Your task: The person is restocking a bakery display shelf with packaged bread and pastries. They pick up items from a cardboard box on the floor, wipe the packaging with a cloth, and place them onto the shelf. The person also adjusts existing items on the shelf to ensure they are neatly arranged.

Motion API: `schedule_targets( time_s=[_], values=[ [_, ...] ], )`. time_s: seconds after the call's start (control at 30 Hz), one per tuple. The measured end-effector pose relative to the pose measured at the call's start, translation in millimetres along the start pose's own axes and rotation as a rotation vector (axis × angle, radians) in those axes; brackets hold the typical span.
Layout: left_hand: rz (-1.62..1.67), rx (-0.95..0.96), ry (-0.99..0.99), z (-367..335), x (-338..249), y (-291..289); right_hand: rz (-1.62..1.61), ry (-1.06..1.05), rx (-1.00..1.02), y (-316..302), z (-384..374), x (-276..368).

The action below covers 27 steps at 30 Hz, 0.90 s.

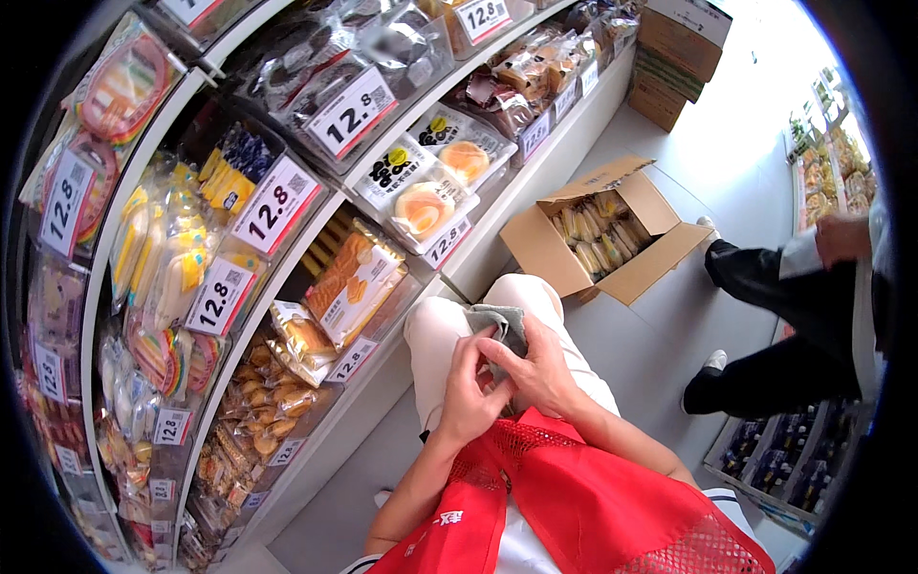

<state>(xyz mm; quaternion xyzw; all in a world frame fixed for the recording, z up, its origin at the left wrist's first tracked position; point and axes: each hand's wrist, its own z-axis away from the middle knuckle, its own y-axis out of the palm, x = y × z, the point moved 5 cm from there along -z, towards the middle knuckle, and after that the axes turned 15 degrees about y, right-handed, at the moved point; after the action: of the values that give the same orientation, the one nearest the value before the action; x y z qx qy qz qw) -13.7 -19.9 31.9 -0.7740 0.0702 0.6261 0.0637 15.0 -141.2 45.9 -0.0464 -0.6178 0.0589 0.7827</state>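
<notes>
Head view: left hand (pixel 469 392) and right hand (pixel 537 371) meeting over the lap, fingers pinching a grey cloth (pixel 499 323) on pale trousers (pixel 449 330), beside snack shelves (pixel 316 239).

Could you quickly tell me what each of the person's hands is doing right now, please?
Left hand: fingers pinching the folded grey cloth on the lap.
Right hand: also gripping that cloth.

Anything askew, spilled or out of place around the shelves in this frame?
Nothing spilled. On the lower shelf, one orange pastry pack leans tilted rather than flat. An open cardboard box of wrapped buns sits on the aisle floor. Both hands, left hand and right hand, hold a grey cloth.
</notes>
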Motion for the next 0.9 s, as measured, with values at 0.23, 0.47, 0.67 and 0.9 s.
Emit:
schedule_targets(
  time_s=[0.23, 0.47, 0.67, 0.9],
  values=[
    [0.114, 0.092, -0.027, -4.1, -4.3, 14.6, 0.066, -0.017, -0.225, -58.1, -28.5, -44.8],
    [-0.326, -0.207, 0.081, 16.6, 36.5, -61.5, 0.34, 0.202, -0.503, -150.1, -80.9, -122.1],
    [-0.419, -0.401, 0.102, 15.3, 50.8, -75.9, 1.043, 0.408, -0.389, -116.7, -138.4, -139.4],
    [-0.743, -0.335, 0.212, 8.7, 48.9, -68.7, 1.2, 0.506, -0.202, -102.5, -193.4, -181.8]
  ],
)
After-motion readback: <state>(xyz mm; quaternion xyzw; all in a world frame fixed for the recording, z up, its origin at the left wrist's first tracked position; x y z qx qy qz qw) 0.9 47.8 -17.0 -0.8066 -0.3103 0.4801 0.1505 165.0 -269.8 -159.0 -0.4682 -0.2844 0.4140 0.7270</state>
